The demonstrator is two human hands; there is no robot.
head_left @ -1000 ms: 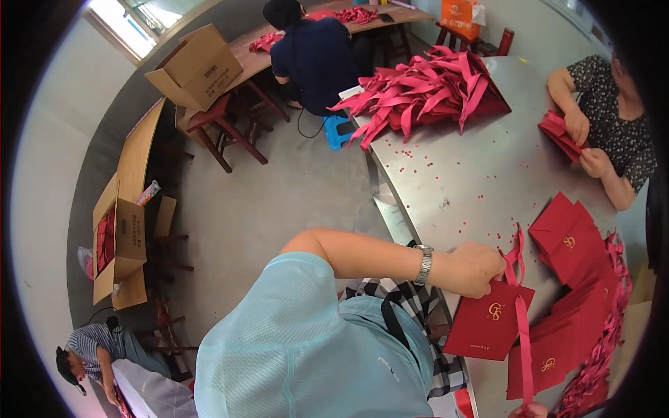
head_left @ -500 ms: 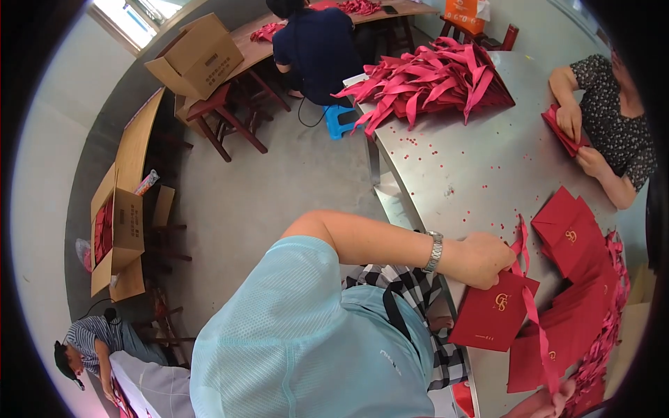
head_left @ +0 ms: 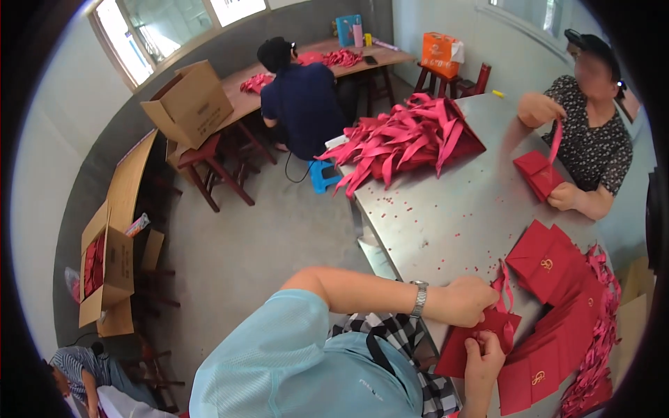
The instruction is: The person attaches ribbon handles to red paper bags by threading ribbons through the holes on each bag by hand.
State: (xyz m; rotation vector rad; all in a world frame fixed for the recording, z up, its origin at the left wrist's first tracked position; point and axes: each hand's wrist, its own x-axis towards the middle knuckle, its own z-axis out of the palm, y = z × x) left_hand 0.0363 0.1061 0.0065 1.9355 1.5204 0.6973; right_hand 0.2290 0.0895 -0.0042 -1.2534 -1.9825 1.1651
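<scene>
In front of me a small red paper gift bag point(head_left: 454, 354) lies at the metal table's near edge. My left hand point(head_left: 465, 301), with a metal-band watch on its wrist, is closed on the bag's upper edge. Pink-red ribbon point(head_left: 506, 287) sticks up beside those fingers. My right hand point(head_left: 486, 354) rests over the bag's front with thumb and finger pinched together; whatever is between them is too small to make out. Fanned out just to the right is an overlapping row of similar red bags point(head_left: 554, 348) with gold print, their ribbons point(head_left: 598, 320) trailing along the far side.
Small red dots are scattered on the metal table point(head_left: 411, 240). A large heap of ribboned bags point(head_left: 418, 143) sits at its far end. Across it, a co-worker point(head_left: 589, 132) holds a red bag by its ribbon. Another person point(head_left: 306, 104) sits farther off. Cardboard boxes point(head_left: 188, 104) stand at left.
My right hand has come from the lower right onto the bag's front. The view has tilted up. The co-worker opposite has raised one hand, pulling a ribbon up from a bag.
</scene>
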